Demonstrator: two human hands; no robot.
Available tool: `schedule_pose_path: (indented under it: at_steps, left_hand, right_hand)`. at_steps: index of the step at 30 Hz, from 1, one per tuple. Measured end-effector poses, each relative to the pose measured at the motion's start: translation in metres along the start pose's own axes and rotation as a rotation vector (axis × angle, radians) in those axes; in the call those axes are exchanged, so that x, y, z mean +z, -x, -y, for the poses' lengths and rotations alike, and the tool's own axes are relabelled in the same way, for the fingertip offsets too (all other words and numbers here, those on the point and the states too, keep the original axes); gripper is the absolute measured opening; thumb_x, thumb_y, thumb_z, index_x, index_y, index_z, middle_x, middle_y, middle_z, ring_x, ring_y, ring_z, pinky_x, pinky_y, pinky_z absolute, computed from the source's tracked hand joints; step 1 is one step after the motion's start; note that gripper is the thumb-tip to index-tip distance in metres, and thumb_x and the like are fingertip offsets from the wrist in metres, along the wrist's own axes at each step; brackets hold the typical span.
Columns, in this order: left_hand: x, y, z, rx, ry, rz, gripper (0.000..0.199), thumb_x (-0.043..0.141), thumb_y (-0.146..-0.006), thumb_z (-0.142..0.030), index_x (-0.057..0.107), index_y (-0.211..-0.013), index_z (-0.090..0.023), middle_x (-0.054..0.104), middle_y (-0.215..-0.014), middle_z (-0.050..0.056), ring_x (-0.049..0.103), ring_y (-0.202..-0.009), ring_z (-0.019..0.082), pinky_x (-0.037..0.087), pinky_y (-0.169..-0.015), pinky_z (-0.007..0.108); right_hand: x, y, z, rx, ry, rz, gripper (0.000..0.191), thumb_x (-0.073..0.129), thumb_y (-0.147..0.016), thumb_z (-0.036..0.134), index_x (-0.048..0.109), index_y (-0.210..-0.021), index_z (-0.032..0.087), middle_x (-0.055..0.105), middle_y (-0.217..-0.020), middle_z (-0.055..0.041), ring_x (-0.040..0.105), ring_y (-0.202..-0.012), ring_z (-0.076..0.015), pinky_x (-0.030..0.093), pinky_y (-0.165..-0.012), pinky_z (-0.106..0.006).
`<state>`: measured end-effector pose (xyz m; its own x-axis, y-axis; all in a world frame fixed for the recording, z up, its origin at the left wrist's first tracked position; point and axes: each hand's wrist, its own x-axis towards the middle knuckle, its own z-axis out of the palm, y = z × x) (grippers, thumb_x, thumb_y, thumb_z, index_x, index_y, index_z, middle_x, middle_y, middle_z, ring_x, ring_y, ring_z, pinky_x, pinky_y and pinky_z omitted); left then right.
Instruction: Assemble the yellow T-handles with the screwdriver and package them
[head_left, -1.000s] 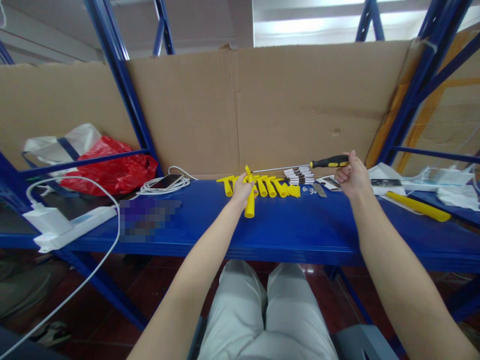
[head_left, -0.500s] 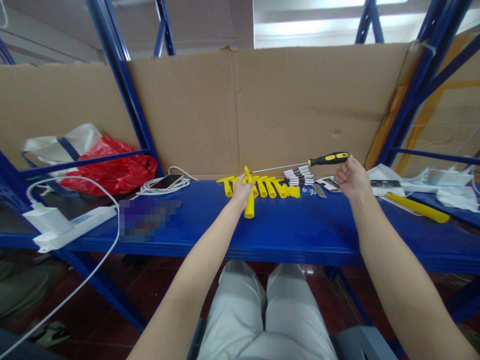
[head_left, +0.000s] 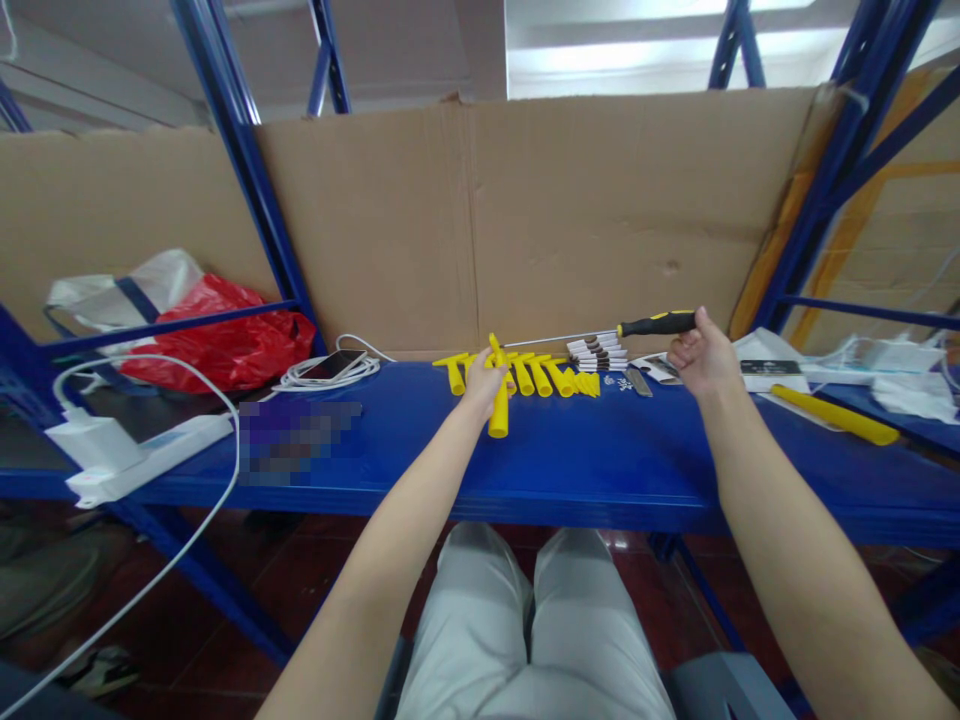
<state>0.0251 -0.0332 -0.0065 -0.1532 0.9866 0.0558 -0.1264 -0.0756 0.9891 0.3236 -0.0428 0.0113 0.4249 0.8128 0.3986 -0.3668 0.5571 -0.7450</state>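
Note:
My left hand [head_left: 486,382] is closed around a yellow T-shaped plastic handle [head_left: 499,412], its round end pointing toward me. A long screwdriver [head_left: 658,323] with a black and yellow grip is pinched at its butt end by my right hand [head_left: 703,356]. Its thin shaft runs left, nearly level, to the crosspiece of the held handle; the tip's exact contact is too small to make out. Behind and beside my left hand lies a row of several similar yellow T-shaped handles [head_left: 541,375]. Small yellow pieces [head_left: 586,384] sit at the row's right end.
Stacked white-and-brown small packs [head_left: 598,352], loose screws [head_left: 624,382] and a grey metal piece [head_left: 639,381] lie right of the row. A yellow tube [head_left: 836,414] is farther right. Left are a coiled white cable [head_left: 322,372], a phone, a power strip [head_left: 169,448] and a red bag [head_left: 225,335]. Cardboard [head_left: 600,200] walls the back.
The screwdriver's grip has turned about its own axis, its yellow patches now facing differently, and my right fingers have shifted slightly on it. My left hand and the yellow handle stay in place.

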Motion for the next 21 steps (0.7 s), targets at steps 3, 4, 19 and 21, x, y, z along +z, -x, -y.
schedule_pose_path:
  at_steps: [3, 4, 19, 21]
  left_hand:
    - [0.0, 0.0, 0.0, 0.005, -0.001, 0.012, 0.063, 0.053, -0.087, -0.003, 0.041, -0.145, -0.025, 0.069, -0.115, 0.011, 0.061, -0.051, 0.007, 0.038, -0.038, 0.014]
    - [0.0, 0.0, -0.001, 0.006, -0.003, 0.016, 0.063, 0.052, -0.088, -0.003, 0.04, -0.145, -0.024, 0.069, -0.115, 0.011, 0.061, -0.05, 0.007, 0.038, -0.037, 0.015]
    - [-0.001, 0.0, 0.0, 0.01, -0.02, 0.008, 0.064, 0.053, -0.086, -0.003, 0.041, -0.145, -0.023, 0.069, -0.114, 0.012, 0.065, -0.056, 0.009, 0.039, -0.039, 0.015]
    - [-0.001, 0.0, -0.001, 0.006, -0.025, 0.0, 0.062, 0.054, -0.086, -0.004, 0.042, -0.144, -0.023, 0.068, -0.115, 0.013, 0.065, -0.056, 0.009, 0.039, -0.038, 0.014]
  right_hand:
    - [-0.001, -0.002, -0.003, -0.006, 0.016, -0.028, 0.057, 0.076, -0.072, 0.053, 0.028, -0.063, 0.024, 0.028, -0.043, 0.0098, 0.027, -0.033, -0.0077, 0.019, -0.029, -0.022]
    - [-0.001, -0.003, -0.003, -0.007, 0.02, -0.035, 0.058, 0.076, -0.071, 0.054, 0.027, -0.063, 0.024, 0.026, -0.043, 0.01, 0.026, -0.033, -0.0077, 0.018, -0.029, -0.022]
    - [0.009, 0.013, 0.008, -0.035, 0.025, 0.058, 0.046, 0.08, -0.071, 0.044, 0.04, -0.066, 0.023, 0.036, -0.048, 0.0083, 0.036, -0.039, -0.0068, 0.026, -0.031, -0.019]
    - [0.009, 0.013, 0.008, -0.031, 0.028, 0.066, 0.049, 0.081, -0.069, 0.045, 0.038, -0.066, 0.023, 0.035, -0.047, 0.0088, 0.036, -0.038, -0.0066, 0.026, -0.031, -0.018]
